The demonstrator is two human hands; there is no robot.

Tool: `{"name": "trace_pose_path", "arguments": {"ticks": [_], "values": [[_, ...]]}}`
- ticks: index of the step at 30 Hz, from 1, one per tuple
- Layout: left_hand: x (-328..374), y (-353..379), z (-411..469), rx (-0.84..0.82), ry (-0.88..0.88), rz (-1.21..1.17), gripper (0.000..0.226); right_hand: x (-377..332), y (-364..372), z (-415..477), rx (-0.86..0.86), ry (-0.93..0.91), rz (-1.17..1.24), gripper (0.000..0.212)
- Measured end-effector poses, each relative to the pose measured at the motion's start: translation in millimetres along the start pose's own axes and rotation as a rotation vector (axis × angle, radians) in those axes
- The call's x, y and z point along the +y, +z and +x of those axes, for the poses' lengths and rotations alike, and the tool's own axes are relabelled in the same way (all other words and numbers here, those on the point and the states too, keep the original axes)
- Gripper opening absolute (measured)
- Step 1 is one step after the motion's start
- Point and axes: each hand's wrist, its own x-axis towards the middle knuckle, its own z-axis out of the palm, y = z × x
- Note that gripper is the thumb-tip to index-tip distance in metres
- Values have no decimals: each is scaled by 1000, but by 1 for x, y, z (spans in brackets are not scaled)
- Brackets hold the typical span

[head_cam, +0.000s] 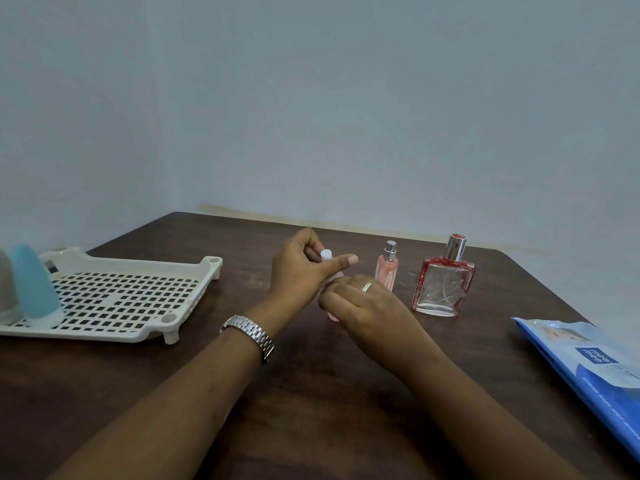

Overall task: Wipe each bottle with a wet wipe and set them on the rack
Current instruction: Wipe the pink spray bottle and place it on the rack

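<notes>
Head view: left hand (298, 268) grips the pink bottle (326, 255) by its cap; right hand (360, 303) apparently curls round its base.

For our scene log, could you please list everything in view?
rack: one, white, table's left
blue bottle: one, blue, on the rack
grey bottle: one, pale grey, on the rack, far left
pink bottle: one, white-capped, held at table's middle
spray bottle: one, pink, right of the pink bottle
glass bottle: one, red-edged, right of the spray bottle
wipes pack: one, blue, table's right edge
table: one, dark brown, under everything
watch: one, silver, left wrist
ring: one, silver, on a finger
left hand: one, grips the pink bottle's top
right hand: one, curled round its lower part
</notes>
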Motion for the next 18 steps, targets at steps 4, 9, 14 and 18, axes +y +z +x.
{"name": "trace_pose_path", "arguments": {"ticks": [4, 9, 14, 18], "values": [[0, 2, -1, 35, 18, 40, 49, -3, -1, 1, -8, -14, 60, 13], [-5, -3, 2, 36, -31, -45, 40, 12, -9, -4, 298, 443, 332, 17], [-12, -6, 0, -68, -199, -194, 21, 32, -3, -15, 410, 839, 483, 18], [-8, -4, -5, -233, -303, -188, 26, 28, 3, -15, 354, 895, 615, 14]]}}
